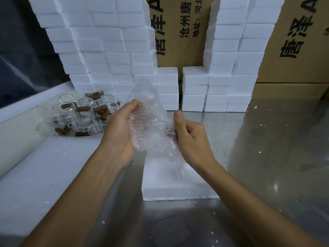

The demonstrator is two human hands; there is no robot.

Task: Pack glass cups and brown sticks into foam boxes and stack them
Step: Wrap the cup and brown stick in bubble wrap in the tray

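Cups point(83, 113) and sticks point(100, 109) heaped far left on table point(267, 157). Left hand point(121, 129) curled round bubble wrap point(151, 125); right hand point(190, 136) pinches its other edge. Foam box point(174, 184) below; stacks point(106, 50) behind.

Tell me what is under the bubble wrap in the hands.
Below the bubble wrap, held by the left hand and right hand, a white foam box lies on the metal table. Whether the wrap holds anything cannot be told.
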